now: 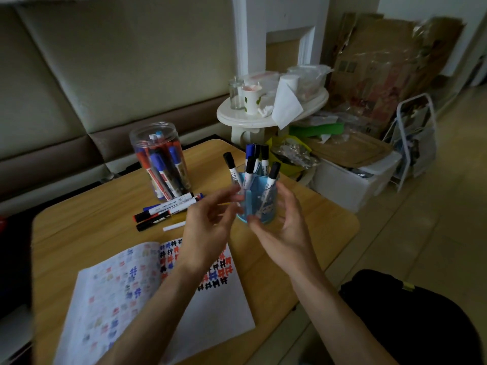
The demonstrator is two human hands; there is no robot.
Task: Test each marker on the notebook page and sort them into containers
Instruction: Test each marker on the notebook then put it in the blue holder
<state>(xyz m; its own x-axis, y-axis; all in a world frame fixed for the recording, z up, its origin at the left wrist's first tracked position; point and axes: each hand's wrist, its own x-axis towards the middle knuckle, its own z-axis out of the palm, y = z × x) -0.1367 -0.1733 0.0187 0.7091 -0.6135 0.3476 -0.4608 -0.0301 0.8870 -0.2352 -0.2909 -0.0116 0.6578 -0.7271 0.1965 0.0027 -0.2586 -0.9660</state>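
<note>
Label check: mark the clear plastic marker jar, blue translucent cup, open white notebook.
marker jar (143, 139), head view, upper wall.
blue cup (259, 204), head view, front wall.
notebook (218, 312), head view, blank right page.

On the table (79, 233), loose markers (168, 209) lie at 12 o'clock of the open notebook (210, 312). The jar (160, 159) of markers stands at their 12 o'clock, the cup (257, 204) holding markers at their 3 o'clock.

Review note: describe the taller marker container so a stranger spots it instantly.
On the wooden table, look past the open notebook to the far left corner. A tall clear jar stands there, packed with red, blue and black markers. Unlike the shorter blue cup nearer the person, it is colourless and untouched.
</note>
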